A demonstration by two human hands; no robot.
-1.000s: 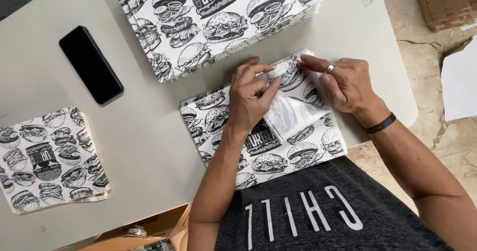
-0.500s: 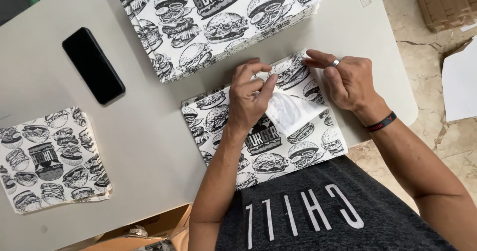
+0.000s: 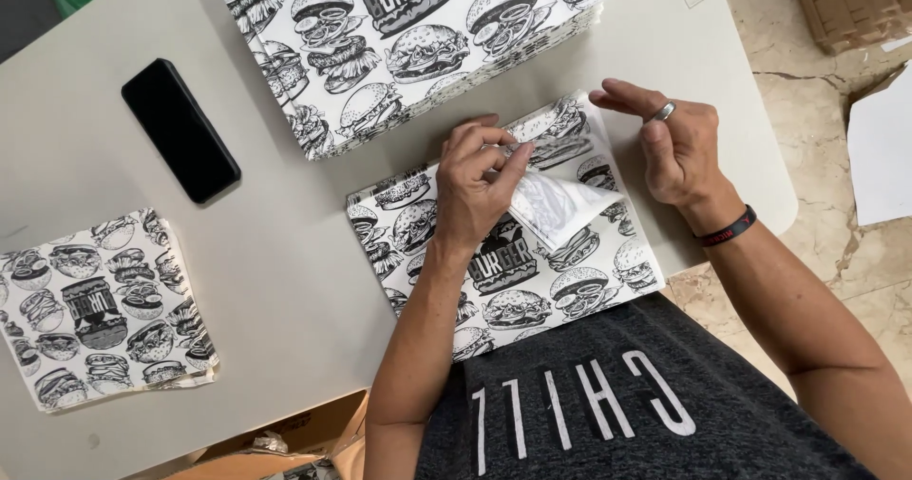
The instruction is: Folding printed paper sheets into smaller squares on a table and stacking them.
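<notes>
I see the left hand (image 3: 480, 190) at frame centre, fingers curled, pinching a folded-up corner of the burger-print paper sheet (image 3: 503, 257) so the plain white underside shows. That sheet lies flat on the grey table (image 3: 285, 252), centre to lower right of frame, just above the dark shirt (image 3: 608, 404). The right hand (image 3: 674, 148) hovers at centre right, over the sheet's upper right corner, fingers loosely spread and slightly bent, holding nothing (can't tell if a fingertip grazes the paper). It has a ring on one finger and a dark wristband (image 3: 727, 225) on the wrist. A big stack of the same printed sheets (image 3: 408, 34) is at top centre, just apart from the worked sheet. A smaller folded pile (image 3: 100, 304) sits at the left edge, well apart. A black phone (image 3: 180, 129) lies face up in the upper left, between the two stacks.
</notes>
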